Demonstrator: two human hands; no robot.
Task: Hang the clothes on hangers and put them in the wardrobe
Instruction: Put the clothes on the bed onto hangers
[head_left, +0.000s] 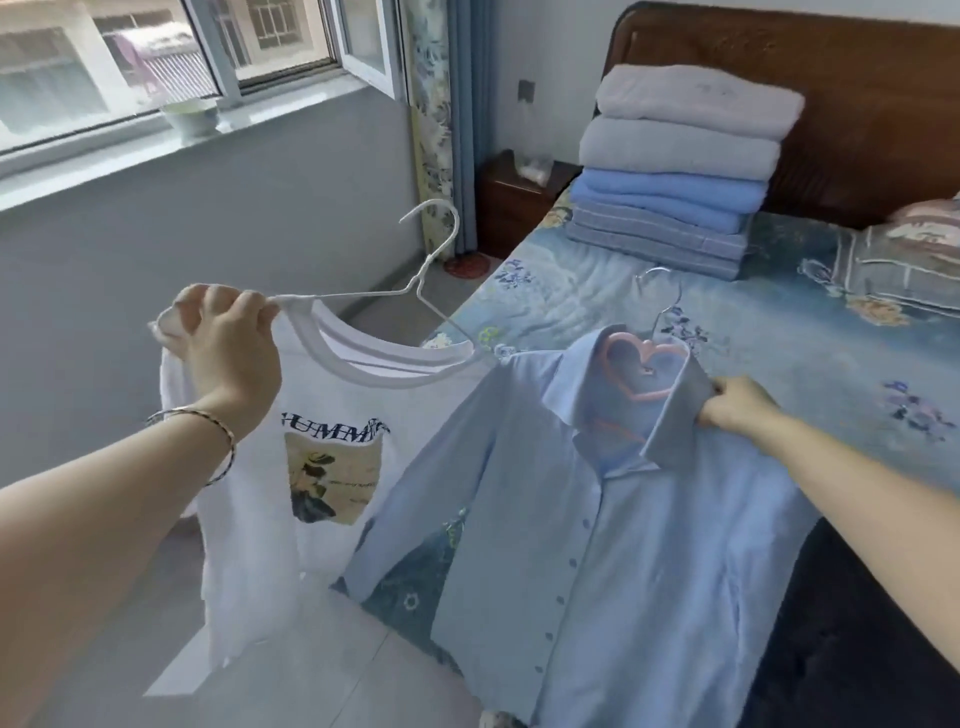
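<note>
Clothes on hangers fill both hands. At 9 o'clock the white T-shirt (270, 493) hangs in the air off a white wire hanger (363, 294). The left hand (228, 338) has its grip curled tight round the hanger's end and the bunched shoulder fabric together, probably so the shirt cannot slide off the thin wire while it is carried. The hanger tilts, its far arm dipping towards the bed (753, 322).

At 5 o'clock the light blue button shirt (597, 545) lies front-up across the bed's near corner, a pink heart-shaped hanger (655, 393) showing inside its open collar. The right hand (737, 410) has its grip pinched on the cloth at the collar's edge, over the hanger's shoulder, a hold that looks suited to lifting shirt and hanger as one.

A stack of folded clothes (675, 171) sits on the bed at 1 o'clock, not yet hung. No wardrobe is in view, so both garments have yet to be put away.
</note>
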